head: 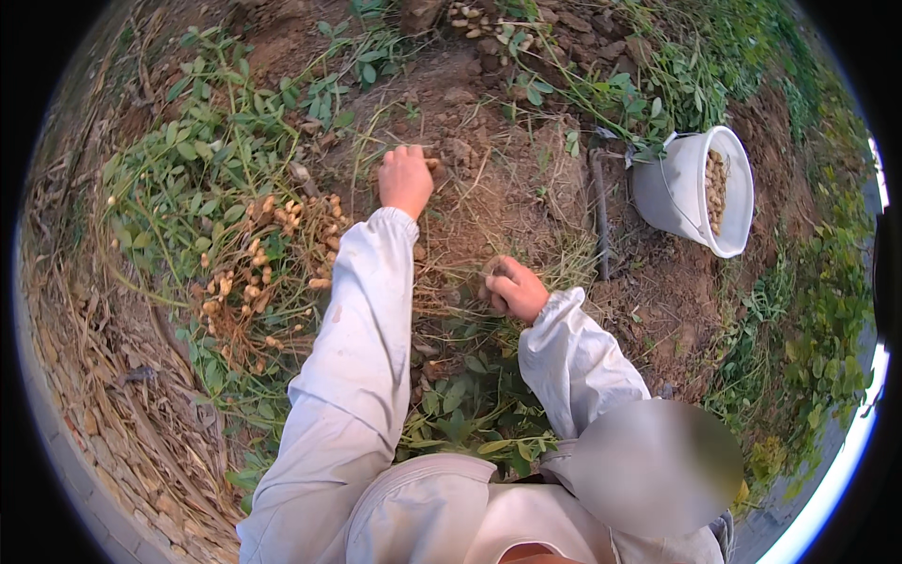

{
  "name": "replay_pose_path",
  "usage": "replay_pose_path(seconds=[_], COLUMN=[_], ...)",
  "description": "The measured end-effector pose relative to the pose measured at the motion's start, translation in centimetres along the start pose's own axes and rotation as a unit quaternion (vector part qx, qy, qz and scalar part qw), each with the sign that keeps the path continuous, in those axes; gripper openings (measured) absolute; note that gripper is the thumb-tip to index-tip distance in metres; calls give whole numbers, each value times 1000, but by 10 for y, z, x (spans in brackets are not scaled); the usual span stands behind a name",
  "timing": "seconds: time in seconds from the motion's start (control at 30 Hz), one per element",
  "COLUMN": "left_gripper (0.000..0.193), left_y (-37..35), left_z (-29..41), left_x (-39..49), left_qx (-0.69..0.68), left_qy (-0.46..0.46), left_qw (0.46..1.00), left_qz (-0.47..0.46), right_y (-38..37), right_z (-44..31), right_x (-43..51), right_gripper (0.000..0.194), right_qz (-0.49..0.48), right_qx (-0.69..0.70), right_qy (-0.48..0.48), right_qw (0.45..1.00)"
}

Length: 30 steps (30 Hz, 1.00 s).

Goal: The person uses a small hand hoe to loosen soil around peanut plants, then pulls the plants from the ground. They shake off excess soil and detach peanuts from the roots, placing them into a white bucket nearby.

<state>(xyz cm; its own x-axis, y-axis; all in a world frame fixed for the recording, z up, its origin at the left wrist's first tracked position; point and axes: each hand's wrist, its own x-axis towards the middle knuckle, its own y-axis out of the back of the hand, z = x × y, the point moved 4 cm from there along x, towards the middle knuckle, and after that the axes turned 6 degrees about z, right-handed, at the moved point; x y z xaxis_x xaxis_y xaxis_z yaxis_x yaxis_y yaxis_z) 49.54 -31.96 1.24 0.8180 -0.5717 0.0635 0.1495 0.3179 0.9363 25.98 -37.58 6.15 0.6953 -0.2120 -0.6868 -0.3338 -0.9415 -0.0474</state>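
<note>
My left hand [406, 180] is over the soil at upper centre, with what looks like a peanut pod [431, 163] at its finger side; the fingertips are hidden, so its hold cannot be told. Lower and to the right, my right hand [518, 287] has curled fingers around something small and brownish, perhaps peanut pods, mostly covered by the fingers. Left of my left forearm lie uprooted peanut plants [243, 282] with clusters of pods on their roots. A white plastic bucket [666, 190], tilted towards the right, holds peanut pods [715, 190] at the right.
More pods [468, 21] lie by clods at the top. A dark stick [600, 211] lies left of the bucket. Leafy stems [458, 409] are beneath my arms. Dry stalks [162, 423] and a stone edging [106, 458] run along the left; green plants [824, 296] grow at right.
</note>
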Motion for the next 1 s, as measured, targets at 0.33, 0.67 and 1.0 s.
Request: replay_pose_path(seconds=[0.33, 0.67, 1.0], left_gripper=[26, 15, 20], left_y=[91, 117, 134], left_z=[80, 125, 127], left_x=[-82, -131, -153], left_qx=[-632, -831, -429], left_qy=[130, 243, 4], left_qw=[718, 484, 835], left_qz=[-261, -130, -344], right_y=[23, 18, 14], right_z=[-23, -36, -45], right_x=[-42, -60, -110], right_gripper=[22, 33, 23], right_qz=[109, 105, 75], right_qx=[-62, 28, 256], right_qy=[156, 178, 191], right_qw=[980, 978, 945])
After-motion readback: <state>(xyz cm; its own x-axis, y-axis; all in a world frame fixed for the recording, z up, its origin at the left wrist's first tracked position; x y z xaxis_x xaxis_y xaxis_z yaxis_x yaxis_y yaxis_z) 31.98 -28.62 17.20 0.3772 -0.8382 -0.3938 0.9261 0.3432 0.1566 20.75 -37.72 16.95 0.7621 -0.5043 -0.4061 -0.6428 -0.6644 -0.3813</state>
